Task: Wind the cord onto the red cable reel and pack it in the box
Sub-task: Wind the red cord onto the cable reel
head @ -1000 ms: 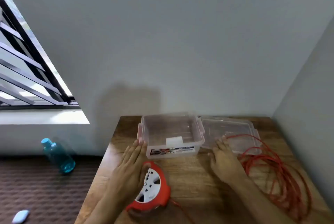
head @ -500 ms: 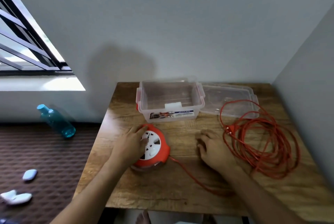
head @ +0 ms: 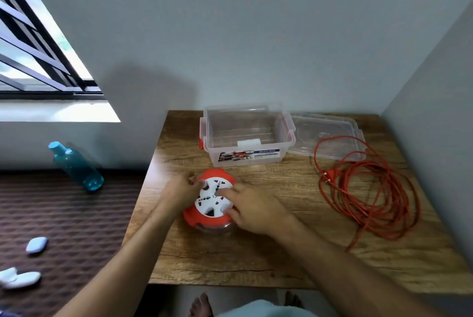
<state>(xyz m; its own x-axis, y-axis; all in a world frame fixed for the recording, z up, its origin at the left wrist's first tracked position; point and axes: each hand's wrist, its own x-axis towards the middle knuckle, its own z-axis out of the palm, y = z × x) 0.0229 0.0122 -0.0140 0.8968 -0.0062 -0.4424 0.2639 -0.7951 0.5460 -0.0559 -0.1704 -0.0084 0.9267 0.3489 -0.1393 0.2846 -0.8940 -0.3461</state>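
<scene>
A red cable reel with a white socket face lies flat on the wooden table. My left hand grips its left rim. My right hand rests on its right side, fingers on the white face. The orange cord lies in a loose heap of coils at the table's right, its plug near the upper left of the heap. A clear plastic box with red latches stands open behind the reel. Its clear lid lies flat just right of it, partly under the cord.
Walls close in the table at the back and right. On the brown floor at the left lie a teal bottle and some small pale objects. My bare feet show under the table's front edge.
The view has tilted down, so the table sits lower and nearer. My right hand has moved left from the bare table onto the reel. My left hand stays on the reel's left side.
</scene>
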